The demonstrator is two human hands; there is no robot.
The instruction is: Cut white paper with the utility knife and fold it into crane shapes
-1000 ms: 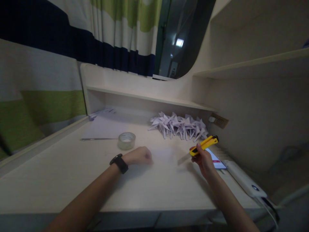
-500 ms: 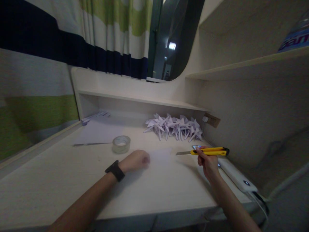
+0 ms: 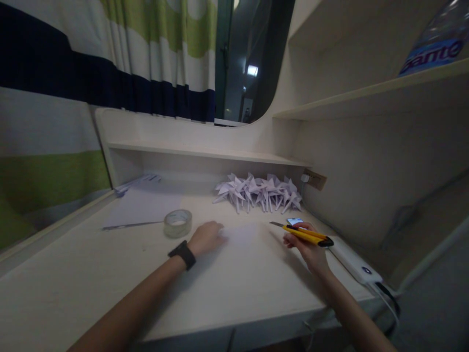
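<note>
My right hand (image 3: 307, 247) grips a yellow utility knife (image 3: 306, 236) with a black end. Its blade is extended and points left, above the desk. My left hand (image 3: 208, 238), with a black watch (image 3: 183, 254) on the wrist, rests at the left end of a pale sheet of paper (image 3: 245, 235). Its fingers reach forward, slightly parted, and their tips blur against the white. The paper's outline barely stands out from the white desk (image 3: 220, 298). Just left of that hand stands a roll of clear tape (image 3: 178, 224).
Several folded paper pinwheels (image 3: 258, 192) are piled at the back. White paper sheets (image 3: 141, 200) lie at the left, a thin dark strip along their front edge. A lit phone (image 3: 294, 221) and a white power strip (image 3: 353, 261) with cables are at the right. A bottle (image 3: 436, 49) stands on the shelf.
My right hand has tilted the knife, its back end now lower and nearer me. My left hand's fingers have uncurled slightly at the paper. The whole view has shifted a little.
</note>
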